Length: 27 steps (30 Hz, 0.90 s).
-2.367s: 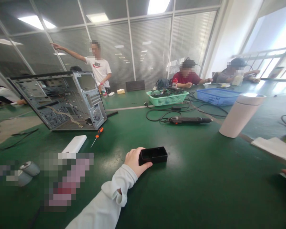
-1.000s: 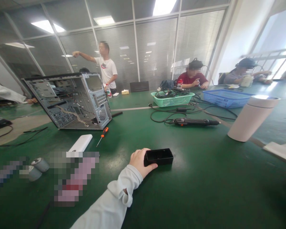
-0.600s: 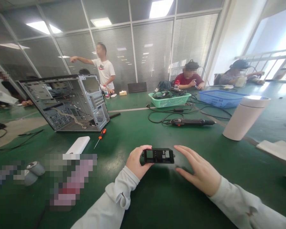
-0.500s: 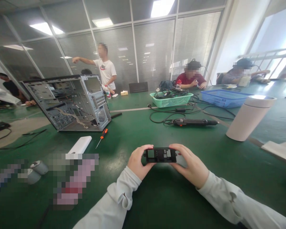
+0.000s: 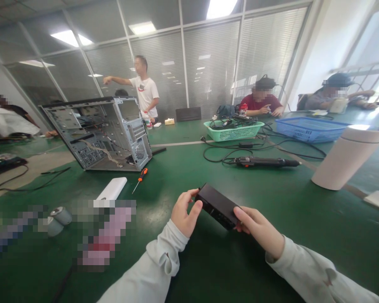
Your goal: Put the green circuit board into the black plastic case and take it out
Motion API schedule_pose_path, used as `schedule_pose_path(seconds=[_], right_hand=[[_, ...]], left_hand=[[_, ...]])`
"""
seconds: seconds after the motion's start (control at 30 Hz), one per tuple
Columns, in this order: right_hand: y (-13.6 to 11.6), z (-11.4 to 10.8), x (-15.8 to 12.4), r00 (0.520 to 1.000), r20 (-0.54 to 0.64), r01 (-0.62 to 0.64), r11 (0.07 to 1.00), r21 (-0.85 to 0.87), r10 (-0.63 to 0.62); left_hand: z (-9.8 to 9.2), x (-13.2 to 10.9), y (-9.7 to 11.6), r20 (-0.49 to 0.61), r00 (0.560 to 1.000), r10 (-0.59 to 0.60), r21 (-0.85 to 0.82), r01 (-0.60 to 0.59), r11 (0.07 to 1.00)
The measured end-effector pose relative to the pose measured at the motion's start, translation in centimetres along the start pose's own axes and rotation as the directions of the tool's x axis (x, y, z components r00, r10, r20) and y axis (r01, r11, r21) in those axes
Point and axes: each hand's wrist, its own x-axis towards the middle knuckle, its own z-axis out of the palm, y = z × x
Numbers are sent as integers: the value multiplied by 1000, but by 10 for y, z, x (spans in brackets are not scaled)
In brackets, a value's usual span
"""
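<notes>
A black rectangular box-shaped part (image 5: 217, 205) is held above the green table (image 5: 164, 185), tilted down to the right, with a smooth face up and small openings along its near side. My left hand (image 5: 186, 212) grips its left end, thumb on the near side. At the right end my right hand (image 5: 260, 229) pinches it, thumb on top and fingers underneath. An orange-and-black screwdriver (image 5: 141, 179) lies beyond my left hand, beside a white flat block (image 5: 112, 190). Farther off on the right rests a black electric screwdriver (image 5: 265, 162) with a cable.
An open computer case (image 5: 113, 139) stands at the left. Toward the back are a green basket (image 5: 233, 134) of cables and a blue basket (image 5: 309, 134). A pale tumbler (image 5: 347, 160) stands right. Two grey cylinders (image 5: 59, 219) lie left. Several people are around the table.
The black part has been turned from showing its open, compartmented side to showing its smooth face, and now slants down to the right. My right hand has shifted its grip.
</notes>
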Motion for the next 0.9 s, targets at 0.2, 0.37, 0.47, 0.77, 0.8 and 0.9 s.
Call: schedule_pose_path(seconds=[0.2,0.37,0.47,0.77,0.8,0.9], right_hand=[[-8,4,3,872,345,-476,769,427,348],[-21,2,-2,814,468,-581,497,644,345],[-21,0,-3,788,518,-616,393,683,334],[-20,1,-6,768,606,-638,327,698,205],[-20,3,-6,771,599,-635,333,697,215],[-19,9,-6,818,525,-569,471,675,235]], left_hand=[[-5,2,7,39,993,108,0,-108,994],[-5,1,11,41,986,160,0,-160,987],[-5,1,11,51,983,179,0,-179,984],[-7,1,12,47,987,156,-4,-156,988],[-6,1,12,44,988,150,-11,-150,989],[-5,0,6,13,993,116,-30,-115,993]])
